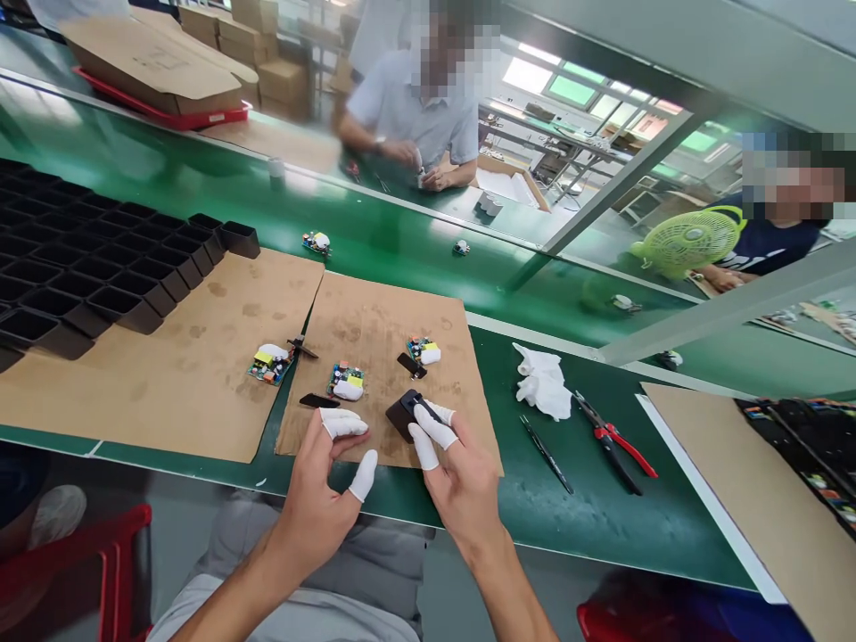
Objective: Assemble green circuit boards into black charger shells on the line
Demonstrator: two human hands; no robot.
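Note:
My right hand, with white finger cots, grips a small black plastic case above the cardboard sheet. My left hand is apart from it, thumb and fingers spread, with nothing between them. Just beyond the left fingers lie a circuit board with a white blob and yellow part, and a black flat piece. Another circuit board rests farther back beside a black piece. A third circuit board sits to the left, at the seam between the cardboard sheets.
Rows of black open boxes stand at left. White crumpled tissue, tweezers and red-handled pliers lie at right. Beyond runs a green conveyor belt carrying boards. Two people sit across it, near a green fan.

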